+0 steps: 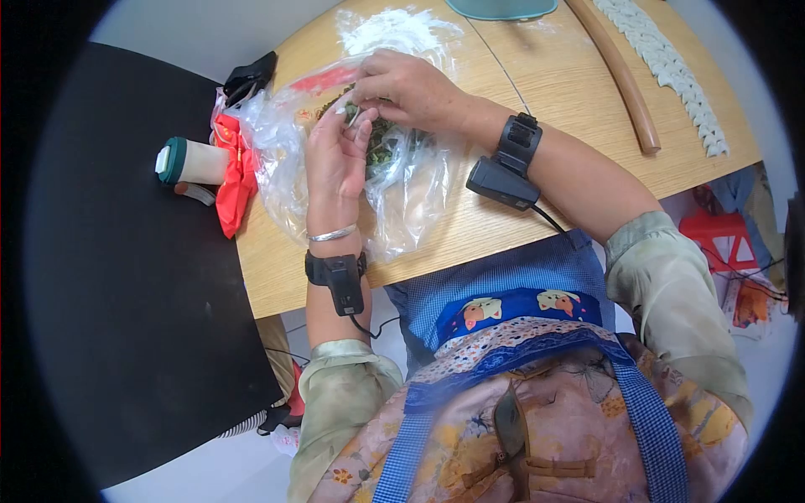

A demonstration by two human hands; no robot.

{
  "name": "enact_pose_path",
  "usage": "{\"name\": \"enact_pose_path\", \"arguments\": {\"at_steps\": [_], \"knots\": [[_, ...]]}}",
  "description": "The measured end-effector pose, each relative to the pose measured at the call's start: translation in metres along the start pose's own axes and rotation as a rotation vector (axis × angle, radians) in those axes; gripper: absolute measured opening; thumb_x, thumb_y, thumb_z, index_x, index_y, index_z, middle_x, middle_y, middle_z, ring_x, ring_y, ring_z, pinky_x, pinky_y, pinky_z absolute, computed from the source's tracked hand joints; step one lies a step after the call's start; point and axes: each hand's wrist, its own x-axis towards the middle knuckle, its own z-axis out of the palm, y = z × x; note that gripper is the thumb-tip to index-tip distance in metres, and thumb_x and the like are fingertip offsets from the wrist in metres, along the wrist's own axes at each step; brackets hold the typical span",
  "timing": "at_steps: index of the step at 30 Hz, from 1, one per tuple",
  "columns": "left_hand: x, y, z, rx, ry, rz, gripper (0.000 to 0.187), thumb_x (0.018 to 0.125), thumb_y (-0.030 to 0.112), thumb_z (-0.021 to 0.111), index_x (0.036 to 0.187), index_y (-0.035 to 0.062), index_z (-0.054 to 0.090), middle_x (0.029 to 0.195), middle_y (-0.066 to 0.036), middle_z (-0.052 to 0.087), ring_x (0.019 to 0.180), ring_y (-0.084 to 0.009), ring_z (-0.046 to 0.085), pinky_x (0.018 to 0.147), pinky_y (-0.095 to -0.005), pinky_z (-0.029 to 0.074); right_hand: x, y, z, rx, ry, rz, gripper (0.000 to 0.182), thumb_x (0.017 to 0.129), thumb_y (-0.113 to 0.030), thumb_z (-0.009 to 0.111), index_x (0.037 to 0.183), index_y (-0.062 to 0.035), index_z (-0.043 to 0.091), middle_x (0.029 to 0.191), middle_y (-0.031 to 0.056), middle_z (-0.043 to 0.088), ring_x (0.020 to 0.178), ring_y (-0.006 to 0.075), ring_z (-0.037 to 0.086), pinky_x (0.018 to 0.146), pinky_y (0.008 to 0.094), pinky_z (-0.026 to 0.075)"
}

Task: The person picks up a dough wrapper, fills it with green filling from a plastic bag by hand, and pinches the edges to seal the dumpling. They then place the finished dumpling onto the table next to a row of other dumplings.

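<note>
My left hand point(338, 157) and my right hand point(412, 90) meet over a clear plastic bag point(408, 214) on the wooden table. The fingertips of both are pinched close together around something small, partly pale, that they mostly hide. Under and beside the fingers, dark green leafy stuff point(380, 151) shows inside the open bag. My left palm is turned partly up, with its fingers curled. My right hand comes in from above, its back towards me. Each wrist wears a black strapped device.
White flour point(398, 32) is spread at the back. A wooden rolling pin point(616, 75) and a long row of white pleated pieces point(667, 67) lie on the right. A teal container point(503, 8) stands behind. On the left are a red packet point(235, 184) and a green-and-cream cylinder point(193, 161).
</note>
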Motion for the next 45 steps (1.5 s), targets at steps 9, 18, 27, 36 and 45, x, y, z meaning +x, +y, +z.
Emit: {"name": "enact_pose_path", "arguments": {"at_steps": [9, 18, 27, 36, 45], "knots": [[0.003, -0.002, -0.01, 0.055, -0.047, -0.016, 0.027, 0.094, 0.012, 0.052, 0.117, -0.0021, 0.057, 0.097, -0.008, 0.066, 0.083, -0.0141, 0.066, 0.069, -0.0218, 0.054, -0.001, -0.001, 0.001, -0.001, -0.011, 0.023, 0.014, 0.076, -0.012, 0.068, 0.088, -0.0075, 0.067, 0.087, 0.0076, 0.059, 0.087, 0.0278, 0.057, 0.074, 0.0374, 0.047], [0.0, 0.0, -0.004, -0.091, -0.072, -0.029, 0.03, 0.095, 0.015, 0.053, 0.117, -0.0037, 0.056, 0.101, -0.01, 0.066, 0.083, -0.0157, 0.065, 0.072, -0.0239, 0.053, -0.001, 0.003, 0.004, 0.217, 0.0, 0.21, 0.016, 0.078, -0.012, 0.066, 0.091, -0.0044, 0.066, 0.088, 0.0103, 0.06, 0.083, 0.0252, 0.06, 0.073, 0.0329, 0.048], [-0.005, 0.002, 0.004, 0.061, -0.093, 0.01, 0.032, 0.094, 0.019, 0.053, 0.118, -0.0032, 0.056, 0.103, -0.01, 0.066, 0.086, -0.0172, 0.065, 0.078, -0.0269, 0.052, 0.0, 0.006, 0.006, 0.293, -0.031, 0.343, 0.016, 0.081, -0.012, 0.064, 0.093, -0.0026, 0.064, 0.084, 0.0076, 0.061, 0.076, 0.0149, 0.058, 0.068, 0.0274, 0.049], [-0.004, 0.0, 0.004, 0.1, -0.038, 0.022, 0.029, 0.094, 0.009, 0.05, 0.119, -0.005, 0.055, 0.103, -0.01, 0.065, 0.083, -0.0154, 0.065, 0.074, -0.0233, 0.054, 0.001, 0.001, 0.0, 0.266, -0.063, 0.321, 0.018, 0.08, -0.014, 0.065, 0.094, -0.0024, 0.063, 0.084, 0.0077, 0.061, 0.075, 0.0156, 0.059, 0.067, 0.0282, 0.049], [-0.008, 0.004, 0.01, 0.043, -0.096, 0.0, 0.031, 0.091, 0.007, 0.058, 0.119, -0.0053, 0.054, 0.103, -0.009, 0.065, 0.087, -0.0145, 0.064, 0.077, -0.0217, 0.053, 0.0, 0.004, 0.003, 0.29, -0.06, 0.4, 0.019, 0.081, -0.015, 0.064, 0.095, -0.0012, 0.063, 0.084, 0.0079, 0.063, 0.075, 0.0145, 0.059, 0.067, 0.0275, 0.048]]}}
